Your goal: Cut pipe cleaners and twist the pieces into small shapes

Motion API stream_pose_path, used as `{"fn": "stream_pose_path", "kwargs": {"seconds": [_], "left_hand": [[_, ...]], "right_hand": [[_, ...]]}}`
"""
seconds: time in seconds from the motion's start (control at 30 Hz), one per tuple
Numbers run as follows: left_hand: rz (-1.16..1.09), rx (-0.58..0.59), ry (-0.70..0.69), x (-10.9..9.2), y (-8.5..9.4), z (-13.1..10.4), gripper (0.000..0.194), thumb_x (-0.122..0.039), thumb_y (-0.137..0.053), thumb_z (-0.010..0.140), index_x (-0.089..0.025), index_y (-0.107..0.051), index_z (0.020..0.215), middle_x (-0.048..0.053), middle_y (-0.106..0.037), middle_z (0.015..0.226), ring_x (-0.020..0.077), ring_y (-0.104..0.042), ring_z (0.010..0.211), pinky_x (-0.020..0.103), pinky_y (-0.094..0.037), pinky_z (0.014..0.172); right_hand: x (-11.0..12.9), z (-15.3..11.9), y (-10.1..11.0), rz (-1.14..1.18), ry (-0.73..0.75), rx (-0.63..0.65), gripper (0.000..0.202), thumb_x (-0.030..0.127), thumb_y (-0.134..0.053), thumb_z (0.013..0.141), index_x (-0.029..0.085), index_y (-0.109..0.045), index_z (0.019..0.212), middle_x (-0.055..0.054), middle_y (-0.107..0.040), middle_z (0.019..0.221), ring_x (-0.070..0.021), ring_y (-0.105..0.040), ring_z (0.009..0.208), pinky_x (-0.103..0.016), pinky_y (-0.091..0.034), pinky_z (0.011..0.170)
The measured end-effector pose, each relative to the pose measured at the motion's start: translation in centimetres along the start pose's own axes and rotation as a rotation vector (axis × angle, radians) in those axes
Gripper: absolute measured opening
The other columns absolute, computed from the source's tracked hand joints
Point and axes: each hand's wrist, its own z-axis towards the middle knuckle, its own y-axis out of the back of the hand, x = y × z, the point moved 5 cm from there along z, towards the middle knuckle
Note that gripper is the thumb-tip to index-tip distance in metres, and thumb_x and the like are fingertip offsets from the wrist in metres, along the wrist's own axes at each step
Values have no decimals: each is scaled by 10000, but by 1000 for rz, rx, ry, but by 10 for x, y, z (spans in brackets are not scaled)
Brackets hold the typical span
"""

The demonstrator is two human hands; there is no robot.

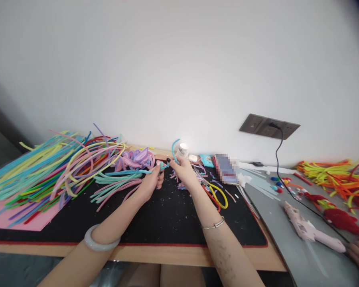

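Near the middle of the black mat (167, 223), my left hand (152, 182) is closed round light blue pipe cleaners (133, 172), whose long ends trail off to the left. Close by, my right hand (183, 172) pinches a light blue pipe cleaner (174, 148) that curves up past the fingers. Whether it joins those in my left hand I cannot tell. Teal and pink pipe cleaners (115, 187) lie left of my left hand. Behind them sits a pink and purple twisted fuzzy piece (136, 158). Scissors with yellow and orange handles (219, 197) lie right of my right wrist.
A big pile of coloured pipe cleaners (62, 159) covers the left side. Purple clippings (215, 181), a phone (226, 169) and a white cup (183, 149) lie farther back. On the grey surface at right are a pink glue gun (311, 231), its black cord (277, 159) and orange-yellow pipe cleaners (332, 179).
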Motion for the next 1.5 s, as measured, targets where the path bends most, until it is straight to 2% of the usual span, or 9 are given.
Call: {"fn": "stream_pose_path", "kwargs": {"seconds": [0.07,0.23,0.43,0.57,0.7,0.9,1.07,1.33,1.5], "left_hand": [[34,-10,24,1,-1,-1,360,-532,-460,780,-194,-391,679,-103,-234,468,24,-160,321,138,-125,323],[167,49,65,3,-7,-5,390,-530,-553,718,-203,-350,653,-106,-224,467,26,-162,335,141,-135,327],[253,88,99,7,-5,-4,348,-388,-627,694,-204,-341,625,-118,-208,426,29,-164,333,148,-134,332],[243,84,93,4,-5,-6,271,-334,-623,693,-187,-403,636,-116,-217,419,29,-173,333,150,-138,338],[150,60,98,1,-7,-7,282,-428,-582,723,-191,-431,700,-107,-241,457,28,-167,337,144,-127,338],[-123,166,254,9,-8,-3,379,-534,-362,821,-181,-488,766,-98,-200,478,32,-118,343,147,-125,338],[-44,160,138,6,-6,-4,296,-450,-422,829,-166,-484,774,-91,-215,514,23,-142,370,138,-142,361],[231,159,-73,2,-13,-7,272,-469,-406,838,-211,-426,921,-84,-290,565,30,-180,393,131,-169,366],[330,221,-101,3,-17,-10,246,-469,-357,859,-235,-379,932,-84,-335,566,34,-214,399,126,-203,372]], "right_hand": [[0,2,0,-101,40,-5,173,296,-535,704,141,-544,625,52,-462,527,-86,-415,510,-202,-351,522],[6,9,14,-109,8,-273,266,349,-491,754,155,-496,572,44,-462,471,-93,-426,475,-212,-372,533],[31,16,-31,-48,13,-64,258,314,-420,813,146,-580,700,-19,-631,571,-136,-576,637,-236,-434,663],[38,19,-52,-331,21,92,266,323,-403,836,161,-585,728,-18,-657,648,-138,-569,654,-231,-409,637],[35,14,-25,-514,16,22,301,407,-407,837,173,-591,794,0,-599,626,-134,-528,622,-227,-371,604],[23,-26,28,-391,112,10,276,310,-347,859,186,-593,843,24,-465,579,-119,-432,548,-227,-358,561],[-4,-52,35,-105,-32,238,326,202,-303,841,179,-525,1078,53,-457,524,-100,-391,438,-214,-352,483],[-9,-53,47,-379,56,121,298,267,-338,854,174,-609,936,-36,-607,823,-161,-539,786,-276,-397,723],[-15,-54,60,-585,31,21,279,256,-349,844,187,-619,839,-28,-615,744,-163,-539,700,-260,-377,663]]}}
